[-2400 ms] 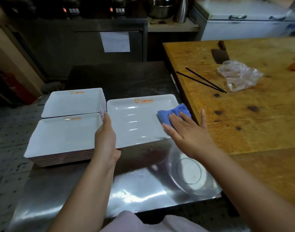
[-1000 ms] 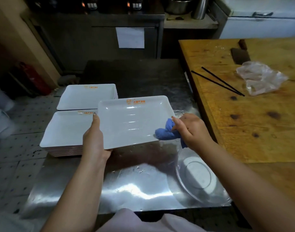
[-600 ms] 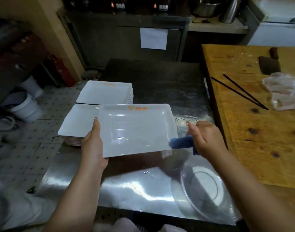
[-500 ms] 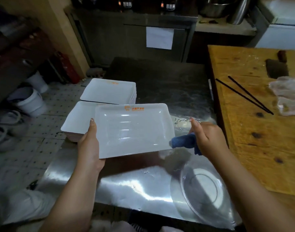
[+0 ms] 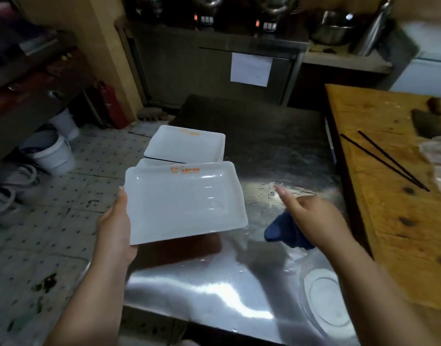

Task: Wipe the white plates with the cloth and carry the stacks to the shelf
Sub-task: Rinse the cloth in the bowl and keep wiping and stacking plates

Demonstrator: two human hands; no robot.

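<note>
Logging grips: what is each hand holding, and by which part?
Left hand holds the white plate by its left edge; right hand grips the bunched blue cloth.

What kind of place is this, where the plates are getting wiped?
Most likely a restaurant kitchen: stacks of logo-printed white plates on a steel counter, a cleaver on a wooden block, and metal pots behind.

The rectangular plate [image 5: 184, 203] is white with an orange logo at its far edge, and the cloth [image 5: 280, 229] is dark blue. The steel table [image 5: 214, 290] is silvery grey, the wooden worktop [image 5: 401, 221] on the right yellow-brown with dark knots, and the floor tiles [image 5: 52, 233] on the left pale with small dark dots.
</note>
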